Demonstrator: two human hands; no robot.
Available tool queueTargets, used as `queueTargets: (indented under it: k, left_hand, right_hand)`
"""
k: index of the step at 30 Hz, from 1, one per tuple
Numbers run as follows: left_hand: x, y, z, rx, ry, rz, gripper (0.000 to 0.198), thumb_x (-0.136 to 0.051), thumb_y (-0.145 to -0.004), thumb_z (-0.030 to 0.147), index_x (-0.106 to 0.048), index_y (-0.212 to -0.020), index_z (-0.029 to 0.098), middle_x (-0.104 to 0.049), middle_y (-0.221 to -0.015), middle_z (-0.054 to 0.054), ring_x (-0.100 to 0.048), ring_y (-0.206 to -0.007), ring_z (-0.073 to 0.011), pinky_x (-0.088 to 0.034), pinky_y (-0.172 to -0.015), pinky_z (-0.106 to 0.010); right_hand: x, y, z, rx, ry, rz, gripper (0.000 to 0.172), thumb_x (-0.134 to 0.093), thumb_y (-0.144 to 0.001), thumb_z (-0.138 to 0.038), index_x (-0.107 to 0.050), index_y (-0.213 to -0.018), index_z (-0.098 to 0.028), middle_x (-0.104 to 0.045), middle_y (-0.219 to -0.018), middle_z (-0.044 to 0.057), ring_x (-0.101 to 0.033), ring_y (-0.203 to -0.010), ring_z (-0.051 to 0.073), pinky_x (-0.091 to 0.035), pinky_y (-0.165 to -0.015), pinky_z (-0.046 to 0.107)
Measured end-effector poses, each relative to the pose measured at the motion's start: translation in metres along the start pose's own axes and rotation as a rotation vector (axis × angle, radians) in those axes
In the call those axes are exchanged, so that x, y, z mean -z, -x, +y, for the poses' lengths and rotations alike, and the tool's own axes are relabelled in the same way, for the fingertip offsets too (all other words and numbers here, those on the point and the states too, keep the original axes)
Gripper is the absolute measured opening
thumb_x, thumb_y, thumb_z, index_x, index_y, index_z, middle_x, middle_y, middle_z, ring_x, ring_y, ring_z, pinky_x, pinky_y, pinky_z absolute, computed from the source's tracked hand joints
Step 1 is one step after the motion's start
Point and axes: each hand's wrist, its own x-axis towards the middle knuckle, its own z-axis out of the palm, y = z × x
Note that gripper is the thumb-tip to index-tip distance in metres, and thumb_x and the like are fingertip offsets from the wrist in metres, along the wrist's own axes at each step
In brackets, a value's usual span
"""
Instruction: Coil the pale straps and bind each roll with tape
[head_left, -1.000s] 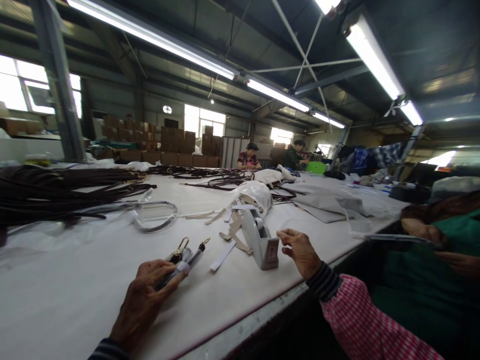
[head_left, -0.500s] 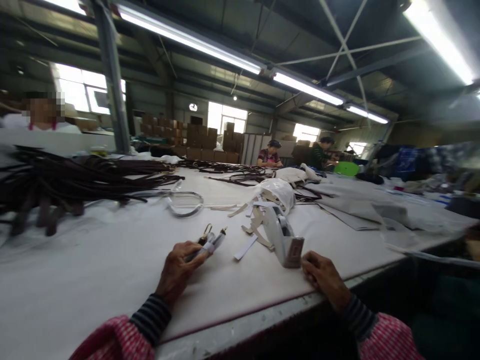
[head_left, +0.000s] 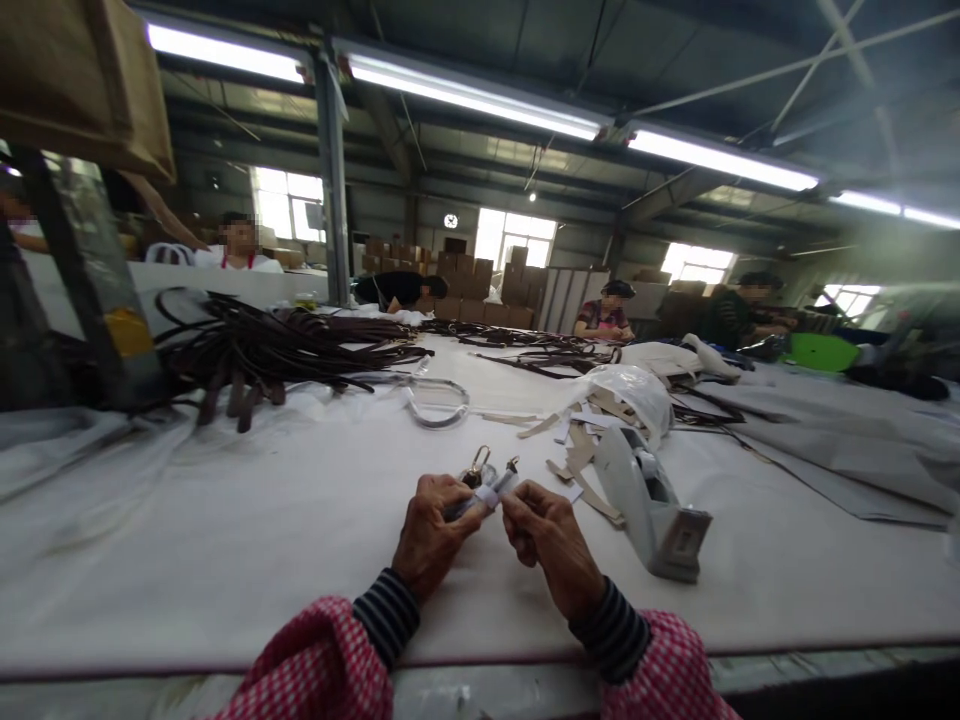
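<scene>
My left hand (head_left: 431, 535) and my right hand (head_left: 551, 548) meet at the middle of the white-covered work table (head_left: 187, 560). Both grip a small bundle of strap pieces (head_left: 480, 498) with a white paper band around it. Brass snap hooks (head_left: 477, 466) stick out at its far end. A grey tape dispenser (head_left: 651, 505) stands to the right of my right hand, apart from it. Beyond the dispenser lie loose beige strips (head_left: 585, 470) and a white plastic bag (head_left: 630, 400).
A heap of dark leather straps (head_left: 277, 350) lies at the left, with a clear plastic loop (head_left: 439, 402) beside it. Grey sheets (head_left: 840, 450) cover the right side. Several co-workers sit along the table, with stacked cardboard boxes (head_left: 465, 275) behind.
My right hand has moved from beside the dispenser to the bundle, and both hands now hold it. The view has swung left, so the dispenser sits further right.
</scene>
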Motion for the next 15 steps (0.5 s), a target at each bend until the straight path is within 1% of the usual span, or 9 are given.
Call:
queueTargets:
  k: [4, 9, 13, 15]
  left_hand:
    - [-0.001, 0.000, -0.002, -0.008, -0.016, 0.026, 0.017, -0.073, -0.082, 0.040, -0.080, -0.079, 0.025, -0.070, -0.091, -0.006, -0.054, -0.102, -0.0267, -0.041, -0.090, -0.036]
    - [-0.003, 0.001, -0.003, -0.018, -0.026, 0.041, 0.014, -0.070, -0.082, 0.034, -0.079, -0.077, 0.024, -0.069, -0.084, -0.006, -0.053, -0.099, -0.0268, -0.041, -0.089, -0.037]
    - [-0.001, 0.001, -0.003, -0.003, -0.025, 0.051, 0.016, -0.067, -0.082, 0.032, -0.079, -0.075, 0.022, -0.069, -0.081, -0.006, -0.053, -0.095, -0.0265, -0.040, -0.087, -0.037]
    - [0.001, 0.000, -0.002, 0.012, -0.008, 0.036, 0.018, -0.068, -0.081, 0.035, -0.079, -0.075, 0.022, -0.069, -0.081, -0.006, -0.054, -0.093, -0.0262, -0.040, -0.085, -0.037]
  right_hand:
    - [-0.001, -0.009, 0.007, -0.048, 0.006, -0.004, 0.041, -0.075, -0.081, -0.051, -0.052, -0.071, -0.018, -0.053, -0.058, -0.005, -0.038, -0.043, 0.005, -0.023, -0.039, 0.017]
    - [-0.006, -0.012, 0.018, -0.108, -0.035, 0.034, 0.046, -0.080, -0.075, -0.053, -0.052, -0.069, -0.018, -0.055, -0.056, -0.005, -0.039, -0.041, 0.004, -0.024, -0.035, 0.015]
    - [-0.010, -0.017, 0.030, -0.183, -0.102, 0.085, 0.049, -0.081, -0.070, -0.059, -0.051, -0.069, -0.019, -0.051, -0.050, -0.007, -0.033, -0.034, 0.004, -0.021, -0.030, 0.015]
    - [-0.010, -0.018, 0.034, -0.180, -0.088, 0.090, 0.050, -0.081, -0.070, -0.060, -0.052, -0.071, -0.020, -0.051, -0.049, -0.008, -0.032, -0.033, 0.004, -0.020, -0.029, 0.016]
